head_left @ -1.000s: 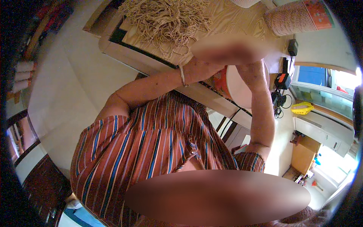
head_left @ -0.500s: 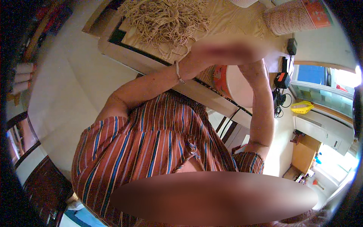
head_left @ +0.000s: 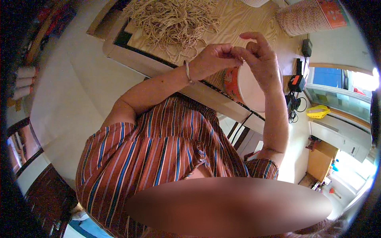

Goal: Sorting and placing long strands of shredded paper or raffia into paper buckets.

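Note:
My left hand [head_left: 212,61], with a bracelet [head_left: 187,72] at its wrist, is raised over the near edge of the wood-grain table. Its thumb and fingers are pinched together. Fingertip to fingertip with it, my right hand [head_left: 264,65] pinches too, its other fingers curled and partly lifted. A tiny pale spot shows between the fingertips; what they hold is too small to make out. Just below the hands is a red-and-white paper tub [head_left: 252,91], partly covered by my right wrist. Left of the hands lies a loose heap of tan cords [head_left: 174,23].
A long stack of nested paper tubs [head_left: 301,18] lies at the table's far right. Black power adapters [head_left: 295,83] with cables are along the right side. A yellow bag [head_left: 317,112] is farther right. The table edge [head_left: 166,63] runs under my forearms.
The fingers, blurred before, now show clearly, pinched together at the tips. Both forearms have stayed nearly in place. The cords and the tub look unchanged.

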Demonstrator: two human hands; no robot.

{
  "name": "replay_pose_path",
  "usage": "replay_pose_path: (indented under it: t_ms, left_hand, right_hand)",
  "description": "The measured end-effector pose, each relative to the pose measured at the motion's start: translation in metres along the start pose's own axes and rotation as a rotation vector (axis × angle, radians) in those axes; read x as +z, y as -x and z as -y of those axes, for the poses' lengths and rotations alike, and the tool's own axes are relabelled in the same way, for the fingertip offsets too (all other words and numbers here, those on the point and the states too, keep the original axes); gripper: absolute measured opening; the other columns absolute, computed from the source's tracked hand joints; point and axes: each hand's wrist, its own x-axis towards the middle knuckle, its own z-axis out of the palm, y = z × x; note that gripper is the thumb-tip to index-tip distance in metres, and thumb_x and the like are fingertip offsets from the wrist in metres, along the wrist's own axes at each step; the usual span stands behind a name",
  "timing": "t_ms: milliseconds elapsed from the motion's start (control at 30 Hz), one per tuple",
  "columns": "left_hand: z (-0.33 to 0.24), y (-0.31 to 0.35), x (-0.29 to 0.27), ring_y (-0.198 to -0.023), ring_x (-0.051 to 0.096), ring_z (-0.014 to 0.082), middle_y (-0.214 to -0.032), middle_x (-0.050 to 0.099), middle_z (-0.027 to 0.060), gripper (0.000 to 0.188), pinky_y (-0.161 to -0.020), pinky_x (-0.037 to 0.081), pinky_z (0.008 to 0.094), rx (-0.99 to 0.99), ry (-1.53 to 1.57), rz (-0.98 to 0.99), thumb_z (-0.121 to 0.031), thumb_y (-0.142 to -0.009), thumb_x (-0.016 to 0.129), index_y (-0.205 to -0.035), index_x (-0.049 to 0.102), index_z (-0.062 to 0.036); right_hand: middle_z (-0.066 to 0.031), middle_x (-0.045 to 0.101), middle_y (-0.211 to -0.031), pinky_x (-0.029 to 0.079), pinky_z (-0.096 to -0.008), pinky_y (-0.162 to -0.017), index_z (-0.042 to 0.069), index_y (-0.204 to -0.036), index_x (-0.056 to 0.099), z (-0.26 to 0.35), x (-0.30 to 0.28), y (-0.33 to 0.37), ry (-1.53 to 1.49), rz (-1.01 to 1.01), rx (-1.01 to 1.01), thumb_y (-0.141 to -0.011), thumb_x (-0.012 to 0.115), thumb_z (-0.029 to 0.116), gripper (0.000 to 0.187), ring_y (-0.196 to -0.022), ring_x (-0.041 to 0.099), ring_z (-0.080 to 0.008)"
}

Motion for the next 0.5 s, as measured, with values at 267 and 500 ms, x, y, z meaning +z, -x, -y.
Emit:
replay_pose_path:
  t_ms: [267, 500]
  left_hand:
    - [0.000, 0.000, -0.004, -0.086, 0.062, 0.0081, -0.089, 0.066, 0.0012, 0.010, -0.079, 0.052, 0.0249, 0.111, -0.251, 0.042, -0.009, -0.088, 0.070, -0.094, 0.064, -0.0031]
    - [0.006, -0.006, -0.012, -0.086, 0.061, 0.0097, -0.086, 0.064, 0.0001, 0.011, -0.081, 0.050, 0.0274, 0.261, -0.292, 0.028, -0.009, -0.085, 0.072, -0.092, 0.064, -0.0045]
  right_hand:
    - [0.0061, 0.043, -0.065, 0.033, -0.0202, -0.056, 0.007, -0.111, 0.056, 0.011, 0.002, -0.001, 0.119, -0.063, -0.043, -0.089, 0.067, 0.002, 0.025, -0.062, 0.039, -0.0028]
    - [-0.0018, 0.050, -0.063, 0.043, -0.0276, -0.053, 0.009, -0.106, 0.057, 0.019, 0.006, 0.005, 0.190, -0.029, -0.099, -0.087, 0.070, 0.014, 0.024, -0.057, 0.048, -0.0088]
